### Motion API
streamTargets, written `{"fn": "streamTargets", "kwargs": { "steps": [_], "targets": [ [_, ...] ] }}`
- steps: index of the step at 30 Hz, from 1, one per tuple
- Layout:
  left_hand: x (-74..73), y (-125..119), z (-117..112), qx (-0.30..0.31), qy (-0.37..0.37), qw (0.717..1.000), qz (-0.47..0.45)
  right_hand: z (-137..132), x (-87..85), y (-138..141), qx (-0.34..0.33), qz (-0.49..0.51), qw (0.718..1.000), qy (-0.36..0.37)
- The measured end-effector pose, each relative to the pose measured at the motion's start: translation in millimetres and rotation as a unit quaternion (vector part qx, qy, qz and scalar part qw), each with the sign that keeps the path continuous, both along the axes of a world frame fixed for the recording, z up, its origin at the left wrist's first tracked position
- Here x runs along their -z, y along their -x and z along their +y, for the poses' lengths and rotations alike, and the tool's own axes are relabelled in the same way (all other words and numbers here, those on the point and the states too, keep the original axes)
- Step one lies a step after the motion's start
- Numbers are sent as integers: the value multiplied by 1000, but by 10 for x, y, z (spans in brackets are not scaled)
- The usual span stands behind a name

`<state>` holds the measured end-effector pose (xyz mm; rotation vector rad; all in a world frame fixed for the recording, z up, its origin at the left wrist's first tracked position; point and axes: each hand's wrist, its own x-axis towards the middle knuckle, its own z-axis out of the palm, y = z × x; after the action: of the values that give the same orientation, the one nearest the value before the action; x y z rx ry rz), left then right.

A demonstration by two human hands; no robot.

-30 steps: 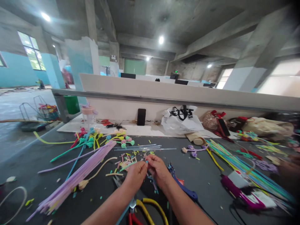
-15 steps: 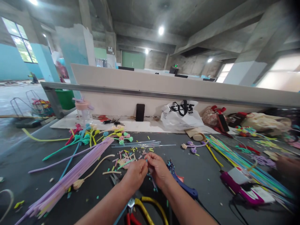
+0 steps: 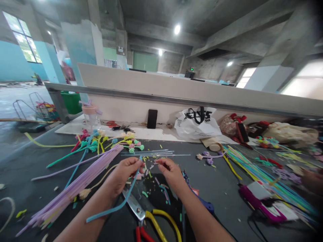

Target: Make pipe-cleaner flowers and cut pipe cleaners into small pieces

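Observation:
My left hand [image 3: 128,171] is closed in a pinch on a light blue pipe cleaner [image 3: 127,196] near its upper end. The stem curves down across my left forearm and its free end points lower left. My right hand [image 3: 170,173] is a little to the right, thumb and forefinger slightly apart, with nothing visible between them. Below the hands lie scissors [image 3: 137,210] with red and yellow handles, blades pointing up and left. A blue glue gun [image 3: 202,201] lies partly hidden behind my right forearm. Small cut pipe-cleaner pieces [image 3: 145,194] are scattered between the hands.
A bundle of lilac pipe cleaners [image 3: 83,181] lies at left, with finished-looking coloured flowers [image 3: 131,146] behind. Clear sticks [image 3: 156,154] lie ahead. At right are green and yellow stems [image 3: 248,171], a purple-and-white device [image 3: 267,205] and another person's hand [image 3: 313,179].
My hands have moved apart, the left going left and up a little. The blue pipe cleaner now shows at length in my left hand. The scissors are more exposed.

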<state>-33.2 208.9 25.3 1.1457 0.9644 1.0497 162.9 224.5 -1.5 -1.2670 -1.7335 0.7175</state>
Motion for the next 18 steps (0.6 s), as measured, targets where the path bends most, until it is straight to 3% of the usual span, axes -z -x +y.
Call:
{"fn": "streamTargets", "kwargs": {
  "steps": [3, 9, 14, 18],
  "targets": [
    [-67, 197, 58, -1, 29, 999, -43, 47, 43, -34, 28, -164, 985, -41],
    [-74, 201, 49, 20, 59, 995, -75, -18, 33, -46, 15, -295, 955, 3],
    [-4, 170, 61, 7, 60, 993, -100, -85, 1, -46, 13, -367, 930, 37],
    [5, 205, 95, 4, 86, 989, -122, -95, 38, -11, 6, -369, 928, 46]
  ]
}}
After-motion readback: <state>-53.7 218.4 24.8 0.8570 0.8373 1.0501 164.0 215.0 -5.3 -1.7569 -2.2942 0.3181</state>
